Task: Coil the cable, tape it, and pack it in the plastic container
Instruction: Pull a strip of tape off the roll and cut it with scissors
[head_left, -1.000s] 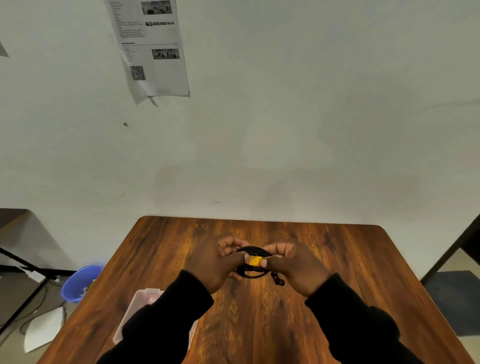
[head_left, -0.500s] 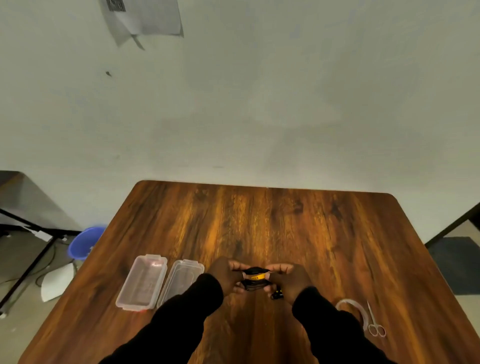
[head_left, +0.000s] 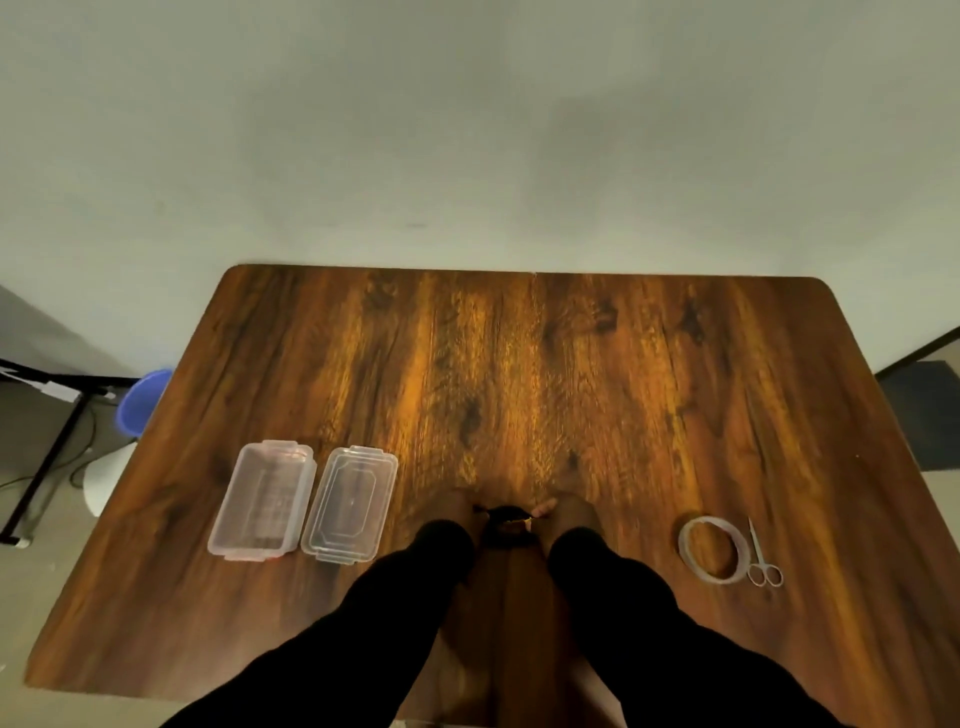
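A black coiled cable (head_left: 506, 525) with a yellow spot is held between my two hands over the near middle of the wooden table (head_left: 519, 374). My left hand (head_left: 457, 506) grips its left side and my right hand (head_left: 569, 512) grips its right side; black sleeves hide most of both hands. The clear plastic container (head_left: 262, 501) lies open at the left, with its clear lid (head_left: 350, 504) flat beside it. A roll of clear tape (head_left: 711, 551) lies at the right.
Small scissors (head_left: 761, 564) lie just right of the tape roll. A blue bin (head_left: 140, 400) stands on the floor off the table's left edge, next to a black frame (head_left: 47, 457). A pale wall rises behind the table.
The view has tilted down, so the wall papers are gone and the container, lid, tape and scissors show. Both hands with the cable have drawn nearer to me.
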